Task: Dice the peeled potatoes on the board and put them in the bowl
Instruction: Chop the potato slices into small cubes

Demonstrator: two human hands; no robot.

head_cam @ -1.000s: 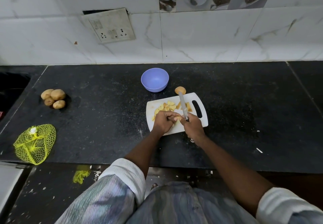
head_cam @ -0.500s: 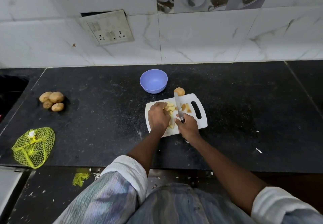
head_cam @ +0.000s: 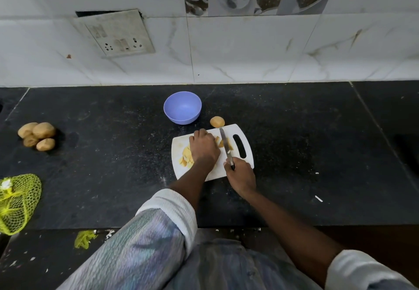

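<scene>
On the white board (head_cam: 246, 135), my left hand (head_cam: 204, 148) presses down on the potato pieces (head_cam: 187, 157), fingers curled over them, while my right hand (head_cam: 240, 175) grips the knife (head_cam: 224, 141); I should keep fingertips tucked. Beyond sits the empty bowl (head_cam: 182, 107).

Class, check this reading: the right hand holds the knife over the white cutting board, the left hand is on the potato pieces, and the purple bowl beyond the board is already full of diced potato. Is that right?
Not quite. The head view shows the purple bowl empty; the potato pieces are all on the white cutting board. The rest stands: the right hand holds the knife, and the left hand is on the pieces.
</scene>
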